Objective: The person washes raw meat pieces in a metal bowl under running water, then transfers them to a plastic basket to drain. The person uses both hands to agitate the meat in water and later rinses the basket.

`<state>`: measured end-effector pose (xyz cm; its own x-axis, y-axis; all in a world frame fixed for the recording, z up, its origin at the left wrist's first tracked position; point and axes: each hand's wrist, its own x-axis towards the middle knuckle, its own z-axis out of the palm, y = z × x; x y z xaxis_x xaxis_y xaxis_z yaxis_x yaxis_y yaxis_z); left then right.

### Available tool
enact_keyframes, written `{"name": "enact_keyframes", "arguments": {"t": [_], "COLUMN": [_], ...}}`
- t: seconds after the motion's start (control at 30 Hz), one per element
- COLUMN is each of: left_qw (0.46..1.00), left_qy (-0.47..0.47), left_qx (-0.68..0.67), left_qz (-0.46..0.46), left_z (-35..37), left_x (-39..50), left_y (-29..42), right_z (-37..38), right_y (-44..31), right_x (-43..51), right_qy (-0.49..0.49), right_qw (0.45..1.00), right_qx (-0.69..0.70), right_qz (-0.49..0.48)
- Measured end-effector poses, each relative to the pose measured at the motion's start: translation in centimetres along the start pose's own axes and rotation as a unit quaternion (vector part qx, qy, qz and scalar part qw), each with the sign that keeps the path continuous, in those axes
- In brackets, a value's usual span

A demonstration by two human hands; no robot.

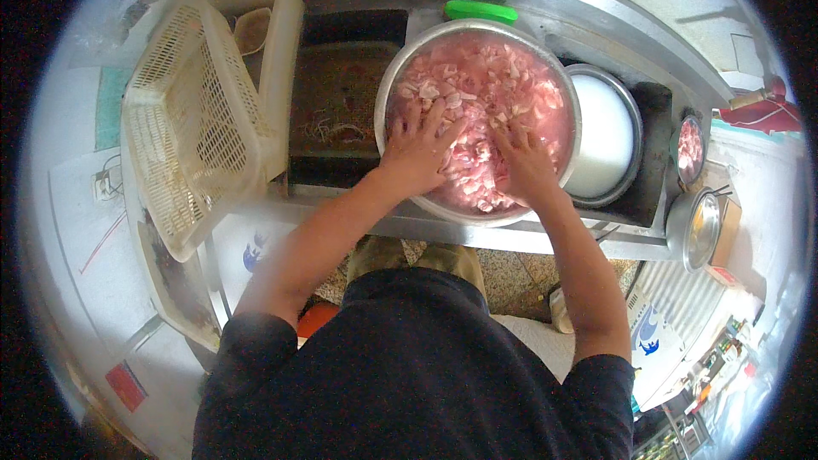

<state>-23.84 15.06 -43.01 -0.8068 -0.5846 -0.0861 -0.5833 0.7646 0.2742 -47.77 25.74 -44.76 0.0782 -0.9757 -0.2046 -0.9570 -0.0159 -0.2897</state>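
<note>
A large round metal basin stands over the sink in front of me, filled with pieces of raw pink meat in pinkish liquid. My left hand rests on the meat at the basin's left side, its fingers spread and the fingertips among the pieces. On the right side my right hand lies palm down on the meat, fingers apart and partly sunk between pieces. Neither hand is closed on a piece that I can make out; what lies under the palms is hidden.
Left of the basin, a sink compartment holds scraps, beside stacked plastic crates. A metal pot of whitish liquid sits at the right. Farther right are a small bowl of meat and a metal pot. A green object lies behind the basin.
</note>
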Motion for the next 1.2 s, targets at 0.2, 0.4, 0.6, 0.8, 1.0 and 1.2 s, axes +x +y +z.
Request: {"name": "enact_keyframes", "arguments": {"t": [0.2,0.4,0.6,0.8,1.0,1.2], "left_qw": [0.985,0.992,0.956,0.742,0.454,0.591], "left_qy": [-0.142,-0.018,0.173,0.070,-0.024,0.084], "left_qx": [0.013,-0.037,-0.225,-0.602,-0.826,-0.729], "left_qz": [-0.102,-0.119,-0.073,-0.286,-0.334,-0.335], "left_z": [4.1,6.3,6.5,5.7,2.6,1.0], "left_x": [1.8,3.2,4.6,5.4,4.6,3.3], "left_y": [0.2,0.0,0.1,-0.4,-0.4,0.5], "right_z": [4.4,5.4,5.4,3.3,0.5,-1.3], "right_y": [0.2,0.8,0.8,-0.8,-3.6,-4.9], "right_x": [3.1,4.8,7.0,8.6,7.6,6.0], "right_qy": [0.071,0.106,0.112,0.053,0.054,0.104], "right_qw": [0.984,0.972,0.895,0.670,0.400,0.552], "right_qx": [0.159,0.198,0.388,0.625,0.849,0.782], "right_qz": [0.040,0.066,0.187,0.397,0.341,0.271]}}
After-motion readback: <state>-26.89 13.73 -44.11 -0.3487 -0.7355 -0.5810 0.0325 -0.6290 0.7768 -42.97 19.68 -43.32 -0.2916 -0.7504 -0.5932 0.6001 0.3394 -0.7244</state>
